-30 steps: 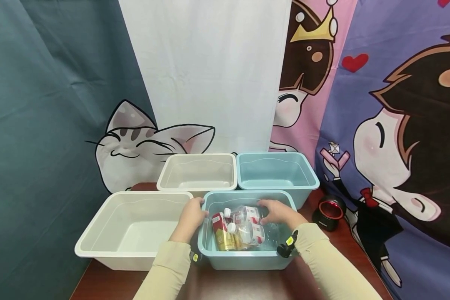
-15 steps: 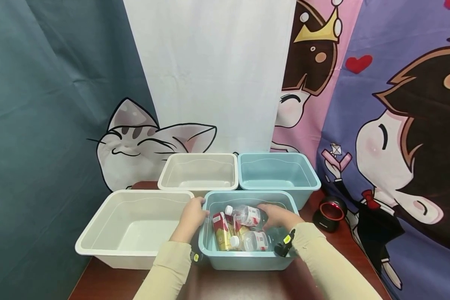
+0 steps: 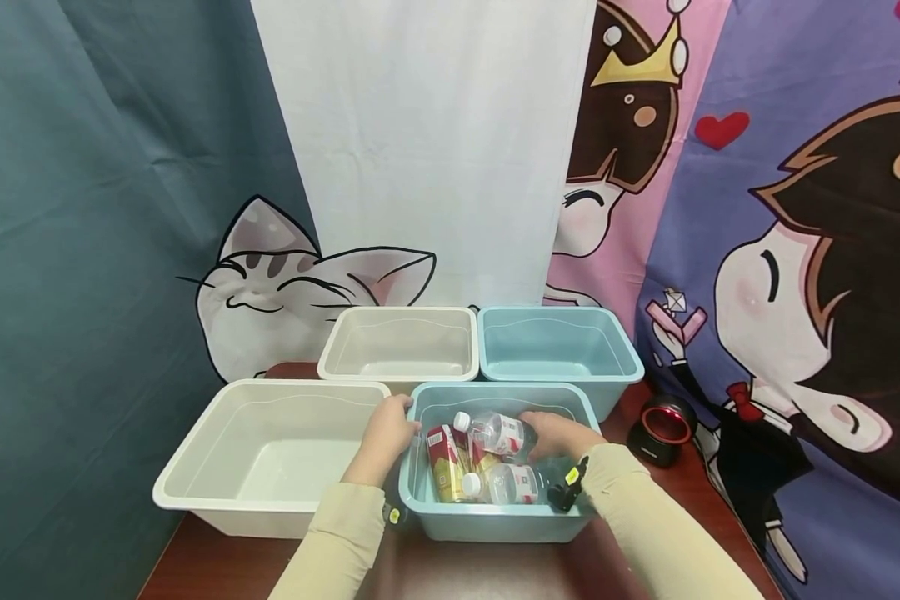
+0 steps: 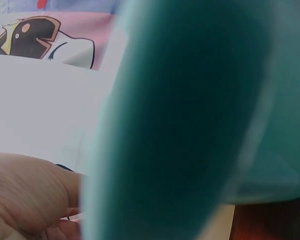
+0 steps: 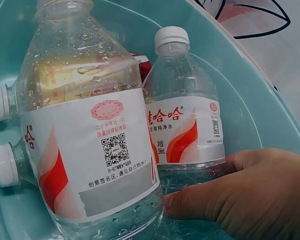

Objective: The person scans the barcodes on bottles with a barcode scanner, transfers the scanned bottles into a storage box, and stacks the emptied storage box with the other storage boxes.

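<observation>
In the head view my left hand (image 3: pixel 387 435) grips the left rim of the front light-blue bin (image 3: pixel 498 525). The bin's wall blurs across the left wrist view and hides most of the fingers. Inside the bin my right hand (image 3: pixel 558 435) holds a clear plastic water bottle (image 3: pixel 501 435) near its base, its white cap pointing left. The right wrist view shows the thumb on the near side of this bottle (image 5: pixel 182 127). A second water bottle (image 5: pixel 92 150) lies closer to that camera. Red-and-yellow drink cartons (image 3: pixel 446 467) lie at the bin's left.
A large cream bin (image 3: pixel 225 508) stands to the left. Behind are a smaller cream bin (image 3: pixel 397 310) and another blue bin (image 3: pixel 558 368). A round black-and-red object (image 3: pixel 662 429) sits at the right on the brown table (image 3: pixel 450 575). A printed curtain (image 3: pixel 427 167) hangs behind.
My right hand has taken hold of the upper bottle, which has shifted slightly apart from the lower one. The lower bottle has settled flatter. The left hand stays on the rim.
</observation>
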{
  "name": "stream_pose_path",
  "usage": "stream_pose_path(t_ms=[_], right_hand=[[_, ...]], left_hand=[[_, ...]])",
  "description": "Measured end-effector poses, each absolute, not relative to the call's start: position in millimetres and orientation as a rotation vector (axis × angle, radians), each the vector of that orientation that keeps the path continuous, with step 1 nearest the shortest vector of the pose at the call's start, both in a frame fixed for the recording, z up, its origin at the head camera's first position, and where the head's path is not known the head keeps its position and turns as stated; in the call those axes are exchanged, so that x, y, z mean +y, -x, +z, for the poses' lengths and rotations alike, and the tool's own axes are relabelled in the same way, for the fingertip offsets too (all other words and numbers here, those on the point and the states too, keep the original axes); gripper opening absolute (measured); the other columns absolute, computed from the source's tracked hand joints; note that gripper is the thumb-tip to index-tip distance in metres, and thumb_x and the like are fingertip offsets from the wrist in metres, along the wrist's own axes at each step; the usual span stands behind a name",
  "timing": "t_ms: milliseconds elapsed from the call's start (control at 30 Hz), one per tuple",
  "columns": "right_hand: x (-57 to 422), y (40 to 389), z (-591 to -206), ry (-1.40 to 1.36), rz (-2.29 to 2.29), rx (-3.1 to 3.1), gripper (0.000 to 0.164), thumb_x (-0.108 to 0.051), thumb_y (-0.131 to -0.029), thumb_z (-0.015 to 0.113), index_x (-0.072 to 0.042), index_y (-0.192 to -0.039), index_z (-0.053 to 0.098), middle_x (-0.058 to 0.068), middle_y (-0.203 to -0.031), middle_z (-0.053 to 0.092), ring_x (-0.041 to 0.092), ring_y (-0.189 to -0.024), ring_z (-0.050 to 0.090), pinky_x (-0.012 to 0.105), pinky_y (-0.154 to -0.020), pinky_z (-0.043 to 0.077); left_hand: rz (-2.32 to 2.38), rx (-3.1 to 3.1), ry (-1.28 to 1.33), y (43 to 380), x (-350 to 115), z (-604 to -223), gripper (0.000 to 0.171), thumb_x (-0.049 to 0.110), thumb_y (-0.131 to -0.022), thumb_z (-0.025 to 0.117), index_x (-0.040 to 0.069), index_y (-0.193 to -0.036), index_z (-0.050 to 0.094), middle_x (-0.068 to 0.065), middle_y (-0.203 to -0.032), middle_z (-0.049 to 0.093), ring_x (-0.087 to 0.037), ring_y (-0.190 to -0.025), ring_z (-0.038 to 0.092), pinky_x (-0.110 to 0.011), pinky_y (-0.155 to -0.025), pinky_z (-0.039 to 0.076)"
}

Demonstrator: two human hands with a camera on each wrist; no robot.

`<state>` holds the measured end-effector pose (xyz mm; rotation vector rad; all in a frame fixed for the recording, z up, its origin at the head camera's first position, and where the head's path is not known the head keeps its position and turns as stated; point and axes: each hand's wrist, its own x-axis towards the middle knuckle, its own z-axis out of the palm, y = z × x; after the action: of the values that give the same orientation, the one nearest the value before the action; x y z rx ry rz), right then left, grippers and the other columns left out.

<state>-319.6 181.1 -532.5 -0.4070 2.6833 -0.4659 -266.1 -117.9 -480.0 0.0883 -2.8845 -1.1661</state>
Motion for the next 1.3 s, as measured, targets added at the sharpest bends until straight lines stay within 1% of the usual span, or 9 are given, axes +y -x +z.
stream_pose_path(t_ms=[100, 233, 533, 700, 833, 900, 1033, 1133, 1300], right_hand=[[182, 320, -531, 0.403, -0.477, 2.688, 0.073, -0.012, -0.071, 0.092, -0.009, -0.136, 0.058, 0.01, -0.13, 0.064, 0.034, -0.127, 0.057, 0.054, -0.109, 0.044], [183, 320, -530, 0.42, -0.47, 2.701, 0.07, -0.014, -0.071, 0.092, -0.01, -0.133, 0.06, 0.009, -0.127, 0.065, 0.033, -0.123, 0.058, 0.054, -0.108, 0.045], [184, 321, -526, 0.418, -0.532, 2.717, 0.061, -0.015, -0.07, 0.091, -0.018, -0.125, 0.065, 0.0, -0.116, 0.068, 0.025, -0.113, 0.062, 0.053, -0.104, 0.049], [183, 320, -522, 0.455, -0.602, 2.707, 0.062, -0.016, -0.072, 0.089, -0.019, -0.128, 0.063, -0.003, -0.116, 0.067, 0.022, -0.11, 0.062, 0.051, -0.103, 0.05], [181, 319, -518, 0.492, -0.669, 2.698, 0.066, -0.017, -0.074, 0.088, -0.017, -0.134, 0.06, 0.0, -0.121, 0.066, 0.023, -0.114, 0.061, 0.052, -0.105, 0.048], [180, 319, -516, 0.499, -0.679, 2.703, 0.069, -0.019, -0.075, 0.088, -0.015, -0.138, 0.058, 0.002, -0.125, 0.065, 0.025, -0.118, 0.06, 0.052, -0.107, 0.047], [179, 318, -515, 0.504, -0.703, 2.712, 0.074, -0.022, -0.076, 0.088, -0.012, -0.141, 0.055, 0.004, -0.131, 0.063, 0.026, -0.123, 0.057, 0.05, -0.109, 0.045], [179, 316, -514, 0.51, -0.74, 2.715, 0.075, -0.023, -0.076, 0.088, -0.01, -0.142, 0.055, 0.006, -0.132, 0.063, 0.028, -0.125, 0.057, 0.051, -0.109, 0.045], [180, 315, -516, 0.553, -0.849, 2.712, 0.072, -0.025, -0.075, 0.087, -0.011, -0.138, 0.057, 0.005, -0.128, 0.065, 0.027, -0.121, 0.059, 0.051, -0.106, 0.047]], left_hand=[[-1.152, -2.883, -0.084, 267, -118, -479, 0.049, 0.0, -0.084, 0.076, -0.011, -0.129, 0.06, -0.028, -0.128, 0.063, -0.044, -0.12, 0.061, -0.053, -0.099, 0.053], [-1.144, -2.888, -0.085, 267, -118, -478, 0.049, 0.0, -0.085, 0.076, -0.01, -0.13, 0.06, -0.028, -0.128, 0.063, -0.044, -0.12, 0.061, -0.053, -0.098, 0.053], [-1.152, -2.89, -0.092, 267, -115, -480, 0.049, 0.003, -0.087, 0.075, -0.009, -0.131, 0.059, -0.027, -0.13, 0.062, -0.043, -0.121, 0.06, -0.053, -0.101, 0.051], [-1.118, -2.911, -0.1, 265, -114, -478, 0.049, 0.002, -0.088, 0.073, -0.009, -0.133, 0.058, -0.027, -0.131, 0.061, -0.044, -0.122, 0.059, -0.054, -0.101, 0.051], [-1.065, -2.93, -0.1, 264, -114, -474, 0.049, 0.003, -0.089, 0.072, -0.009, -0.134, 0.057, -0.028, -0.132, 0.06, -0.044, -0.123, 0.058, -0.054, -0.102, 0.05], [-1.047, -2.938, -0.095, 263, -113, -472, 0.05, 0.006, -0.089, 0.074, -0.009, -0.134, 0.057, -0.028, -0.13, 0.061, -0.044, -0.121, 0.06, -0.055, -0.101, 0.05], [-1.024, -2.931, -0.052, 260, -111, -469, 0.049, 0.017, -0.087, 0.077, -0.008, -0.127, 0.062, -0.025, -0.119, 0.068, -0.043, -0.112, 0.066, -0.056, -0.096, 0.054], [-1.003, -2.904, -0.022, 258, -109, -468, 0.053, 0.024, -0.085, 0.079, -0.006, -0.126, 0.063, -0.023, -0.114, 0.069, -0.043, -0.109, 0.066, -0.058, -0.096, 0.053], [-1.03, -2.826, -0.024, 258, -100, -471, 0.071, 0.033, -0.085, 0.079, -0.002, -0.141, 0.052, -0.026, -0.13, 0.057, -0.045, -0.122, 0.054, -0.059, -0.103, 0.047]])
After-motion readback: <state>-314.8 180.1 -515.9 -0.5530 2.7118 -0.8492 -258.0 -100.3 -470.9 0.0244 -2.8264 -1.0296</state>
